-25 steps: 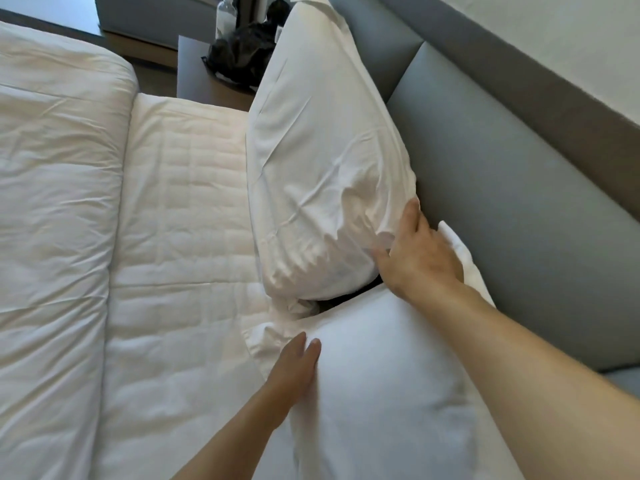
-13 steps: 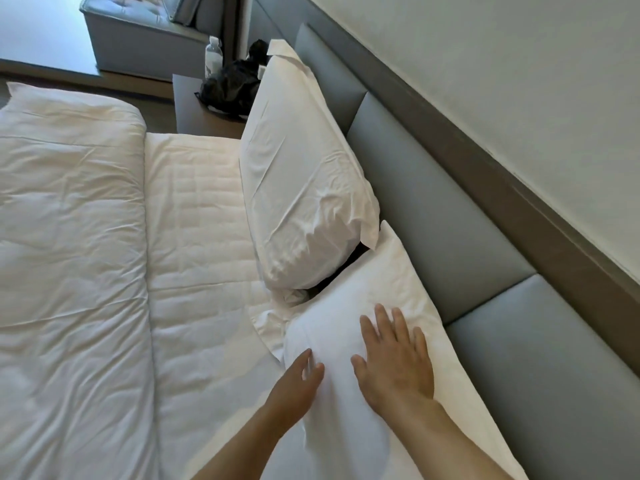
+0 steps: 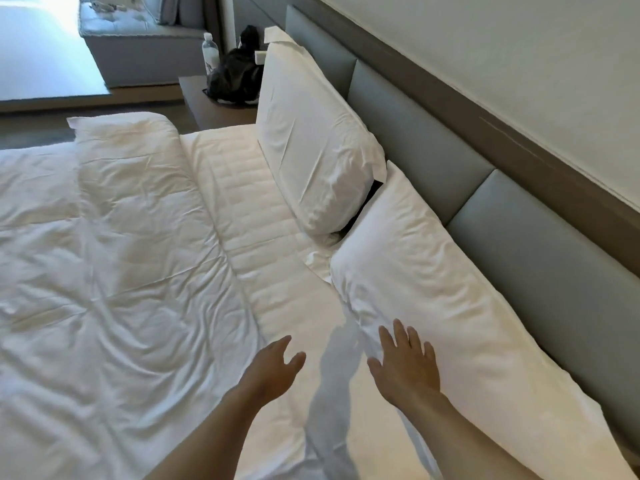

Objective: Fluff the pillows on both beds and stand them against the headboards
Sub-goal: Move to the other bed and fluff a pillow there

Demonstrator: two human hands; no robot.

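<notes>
Two white pillows lie along the grey padded headboard (image 3: 433, 147). The far pillow (image 3: 311, 140) stands upright, leaning on the headboard. The near pillow (image 3: 440, 282) lies lower, tilted against the headboard's base, its far corner tucked behind the far pillow. My right hand (image 3: 405, 367) is open with fingers spread, at the near pillow's front edge; whether it touches is unclear. My left hand (image 3: 273, 367) hovers open over the bare mattress pad (image 3: 256, 216), apart from both pillows and holding nothing.
A rumpled white duvet (image 3: 104, 271) is folded back over the left of the bed. Beyond the bed's far end a nightstand (image 3: 211, 105) holds a black bag (image 3: 235, 77) and a water bottle (image 3: 210, 53). A grey bench (image 3: 138, 39) stands further back.
My right hand let go of the far pillow, which stays upright, and drew back over the near pillow to its front edge. My left hand came off the near pillow. My view pulled back.
</notes>
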